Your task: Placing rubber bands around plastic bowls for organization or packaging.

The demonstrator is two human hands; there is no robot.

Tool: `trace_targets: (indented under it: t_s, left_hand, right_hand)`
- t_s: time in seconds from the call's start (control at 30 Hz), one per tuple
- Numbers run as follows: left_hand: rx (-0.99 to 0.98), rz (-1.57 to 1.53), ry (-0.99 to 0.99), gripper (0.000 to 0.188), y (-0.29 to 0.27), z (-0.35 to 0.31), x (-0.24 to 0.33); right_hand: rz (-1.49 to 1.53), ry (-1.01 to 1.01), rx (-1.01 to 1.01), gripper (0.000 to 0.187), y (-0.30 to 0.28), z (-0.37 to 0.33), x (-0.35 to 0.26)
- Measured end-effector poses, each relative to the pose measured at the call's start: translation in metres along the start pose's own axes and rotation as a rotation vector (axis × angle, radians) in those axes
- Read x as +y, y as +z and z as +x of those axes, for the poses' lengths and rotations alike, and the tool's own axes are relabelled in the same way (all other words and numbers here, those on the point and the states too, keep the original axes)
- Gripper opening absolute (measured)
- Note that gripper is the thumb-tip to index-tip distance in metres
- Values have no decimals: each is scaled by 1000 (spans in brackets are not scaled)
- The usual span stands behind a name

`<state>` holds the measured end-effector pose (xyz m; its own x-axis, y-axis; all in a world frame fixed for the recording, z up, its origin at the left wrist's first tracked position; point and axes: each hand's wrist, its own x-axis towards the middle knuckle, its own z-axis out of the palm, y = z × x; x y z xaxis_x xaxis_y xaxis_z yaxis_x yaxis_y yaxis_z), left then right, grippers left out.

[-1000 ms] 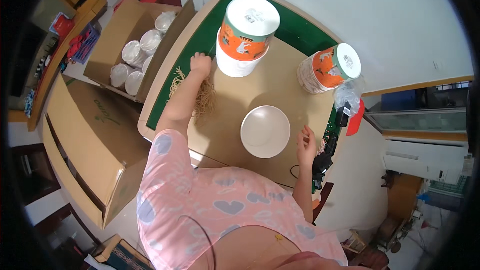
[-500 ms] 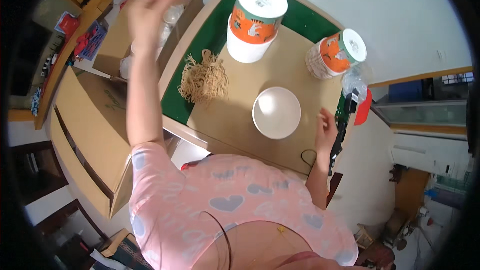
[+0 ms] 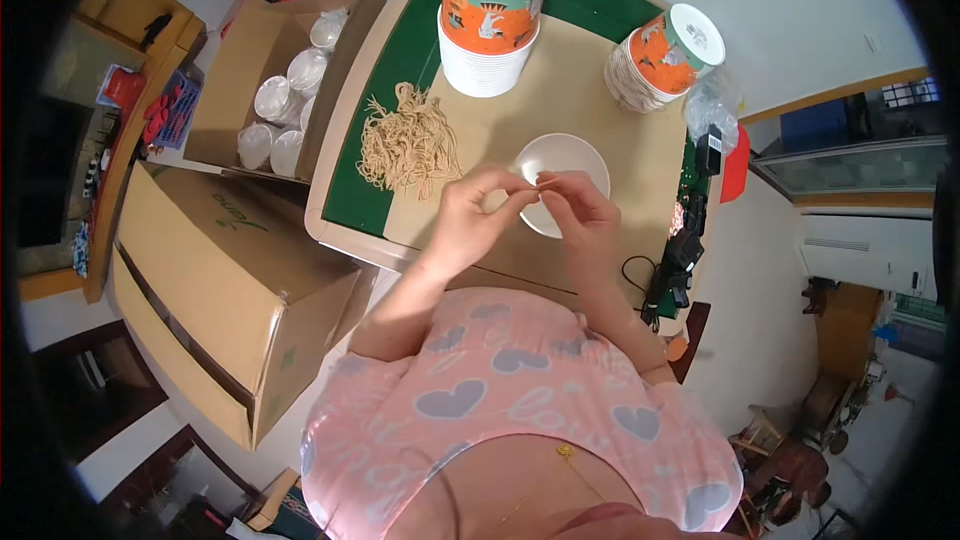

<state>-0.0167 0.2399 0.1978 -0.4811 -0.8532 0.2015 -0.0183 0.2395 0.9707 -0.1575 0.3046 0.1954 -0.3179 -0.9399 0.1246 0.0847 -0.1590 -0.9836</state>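
Over the near side of a white paper tub (image 3: pixel 568 152), my left hand (image 3: pixel 472 220) and my right hand (image 3: pixel 583 218) meet at the fingertips. Both hands are closed in a pinch. Whatever lies between the fingertips is too small to make out. The tub stands mouth up on the table and looks bare inside where it shows. Left of it lies a tangled heap of tan string (image 3: pixel 408 143). Behind stands a tall stack of upturned tubs (image 3: pixel 490 22) with an orange and green print. A shorter, tilted stack of tubs (image 3: pixel 662 62) is at the far right.
The table (image 3: pixel 335 155) has a raised pale rim and green surface, with a tan board (image 3: pixel 480 125) on it. To the left, a cardboard box (image 3: pixel 228 75) holds several plastic-wrapped white stacks; a larger carton (image 3: pixel 205 290) stands nearer. Black devices with cable (image 3: pixel 682 252) line the right edge.
My left hand has come down from above the box at the left to the tub. My right hand has moved left from the table's right edge, and the two now meet.
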Motion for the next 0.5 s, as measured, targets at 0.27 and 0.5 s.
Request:
trace_targets:
  t_s: [0.27, 0.5]
  left_hand:
    - [67, 82, -48, 8, 13, -17, -20]
    - [-309, 638, -184, 5, -11, -58, -82]
  right_hand:
    - [-66, 37, 16, 9, 1, -6, 20]
    - [618, 173, -26, 5, -45, -4, -27]
